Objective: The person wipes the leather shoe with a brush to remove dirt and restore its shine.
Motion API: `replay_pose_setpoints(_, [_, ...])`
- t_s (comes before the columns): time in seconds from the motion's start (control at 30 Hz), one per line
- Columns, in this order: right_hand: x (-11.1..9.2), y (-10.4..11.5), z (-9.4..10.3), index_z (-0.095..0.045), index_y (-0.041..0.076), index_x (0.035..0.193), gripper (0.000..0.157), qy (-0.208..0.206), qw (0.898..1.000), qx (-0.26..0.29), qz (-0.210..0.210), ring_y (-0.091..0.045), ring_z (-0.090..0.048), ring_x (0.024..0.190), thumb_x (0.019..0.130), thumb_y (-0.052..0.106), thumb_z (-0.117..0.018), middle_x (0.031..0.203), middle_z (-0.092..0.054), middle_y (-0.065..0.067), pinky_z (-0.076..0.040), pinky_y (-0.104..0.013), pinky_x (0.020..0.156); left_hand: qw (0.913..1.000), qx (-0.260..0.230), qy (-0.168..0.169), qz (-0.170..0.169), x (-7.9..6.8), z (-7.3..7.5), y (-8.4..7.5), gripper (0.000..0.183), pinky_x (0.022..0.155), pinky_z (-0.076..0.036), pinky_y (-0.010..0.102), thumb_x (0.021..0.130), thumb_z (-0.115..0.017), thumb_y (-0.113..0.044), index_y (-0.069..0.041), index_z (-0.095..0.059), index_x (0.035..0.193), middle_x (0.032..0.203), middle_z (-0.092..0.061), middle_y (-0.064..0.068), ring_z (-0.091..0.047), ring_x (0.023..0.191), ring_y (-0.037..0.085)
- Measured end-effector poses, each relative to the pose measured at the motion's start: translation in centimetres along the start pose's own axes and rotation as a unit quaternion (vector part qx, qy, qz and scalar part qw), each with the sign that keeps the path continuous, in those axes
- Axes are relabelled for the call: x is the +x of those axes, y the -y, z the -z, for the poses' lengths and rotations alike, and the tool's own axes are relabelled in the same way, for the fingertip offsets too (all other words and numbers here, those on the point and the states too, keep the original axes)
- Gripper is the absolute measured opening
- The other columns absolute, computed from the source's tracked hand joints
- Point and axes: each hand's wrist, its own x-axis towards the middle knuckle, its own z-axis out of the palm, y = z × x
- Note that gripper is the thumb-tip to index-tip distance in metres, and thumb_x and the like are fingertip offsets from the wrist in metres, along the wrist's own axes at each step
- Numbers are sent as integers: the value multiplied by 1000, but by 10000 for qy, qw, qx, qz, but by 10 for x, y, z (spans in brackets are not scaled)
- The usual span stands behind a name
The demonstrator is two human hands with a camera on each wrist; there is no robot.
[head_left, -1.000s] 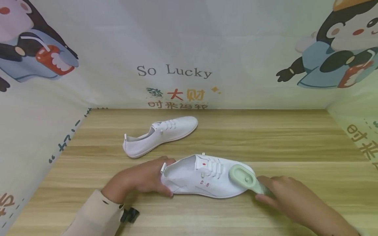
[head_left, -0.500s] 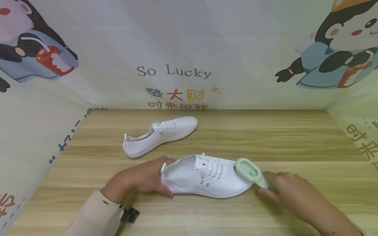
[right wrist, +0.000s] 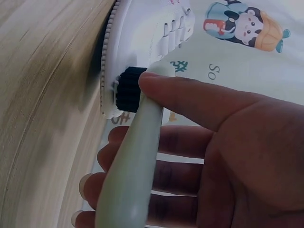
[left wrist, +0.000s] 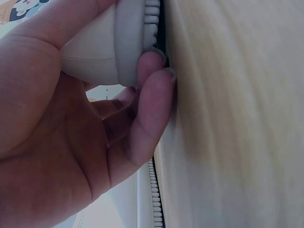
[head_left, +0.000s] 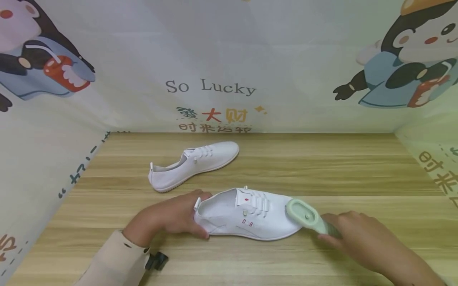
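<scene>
A white lace-up shoe [head_left: 222,216] lies on the wooden surface, toe to the right, with small red letters on its side. My left hand [head_left: 182,214] grips its heel; in the left wrist view the fingers [left wrist: 154,107] curl by the ridged sole. My right hand [head_left: 358,238] holds a pale green brush [head_left: 302,214] by its handle, thumb pressed along the neck. In the right wrist view the brush's dark bristles [right wrist: 129,90] meet the shoe's toe [right wrist: 128,42]. The brush head hides part of the toe in the head view.
A second white shoe [head_left: 200,163] rests farther back to the left, toe pointing right. Behind the wooden surface [head_left: 340,167] stands a pale printed backdrop [head_left: 300,79] with cartoon figures, and it continues along both sides. A small black device [head_left: 156,261] is at the left sleeve.
The brush has shifted over the toe, first away and to the right, then slightly back toward me. My left hand and both shoes have stayed in place.
</scene>
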Motion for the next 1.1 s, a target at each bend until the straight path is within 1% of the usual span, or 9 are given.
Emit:
replay_pose_setpoints(0.13, [-2,1,0,-66,28,91,16,204,9997,159,10,0,-47,63,87,41,-74,67,-52,18,-44,-28,58,10000,-16,-1,27,0,0,0,65,94,-46,39,64,-92,-33,-20,-61,119,112,-59,0,-56,99,15])
replay_pose_setpoints(0.27, [-2,2,-1,-63,30,88,16,316,9987,338,224,1,-41,61,88,42,-73,65,-47,19,-37,-23,57,10000,-25,4,54,0,0,0,65,94,-46,39,64,-92,-32,-20,-62,120,112,-59,0,-56,99,15])
replay_pose_setpoints(0.37, [-1,2,-2,-63,30,89,15,252,9979,389,455,2,-41,62,88,42,-72,66,-47,21,-38,-23,58,10000,-47,10,71,1,0,1,64,95,-46,40,64,-92,-31,-20,-61,119,111,-59,0,-55,99,15])
replay_pose_setpoints(0.47, [0,4,-3,-64,30,90,16,219,9975,401,533,3,-41,62,89,43,-72,66,-47,21,-39,-23,57,10000,-49,17,57,1,-1,1,64,95,-46,40,64,-92,-30,-20,-61,120,111,-59,-1,-55,100,14])
replay_pose_setpoints(0.57, [1,6,-4,-62,29,89,17,165,9981,311,500,2,-41,62,88,43,-72,66,-47,21,-38,-23,57,10000,-45,26,27,1,-1,1,65,95,-46,40,65,-92,-31,-20,-61,120,111,-59,-2,-55,100,14])
replay_pose_setpoints(0.77, [3,9,-7,-63,25,92,21,-77,9992,69,388,1,-42,62,88,43,-73,66,-48,18,-41,-26,55,10000,-61,42,44,2,-1,1,63,96,-45,39,65,-92,-30,-22,-61,119,111,-59,-4,-54,102,14])
replay_pose_setpoints(0.87, [4,11,-9,-64,23,92,21,-254,9991,5,344,1,-44,61,87,41,-74,66,-49,17,-42,-26,54,10000,-77,47,24,2,-1,1,62,95,-45,39,65,-92,-31,-21,-62,118,111,-60,-2,-54,102,15])
replay_pose_setpoints(0.97, [5,13,-10,-68,20,96,23,-431,9986,-29,303,-1,-53,62,86,39,-76,68,-57,16,-47,-28,55,10000,-77,51,6,1,0,1,62,95,-45,39,65,-93,-31,-21,-62,118,111,-60,-1,-54,101,15])
replay_pose_setpoints(1.1, [7,12,-11,-72,14,107,33,-513,9985,2,184,-5,-61,67,85,38,-77,75,-68,10,-52,-32,59,10000,-50,60,17,2,0,1,63,95,-45,39,65,-92,-31,-22,-62,118,111,-60,-3,-54,101,15])
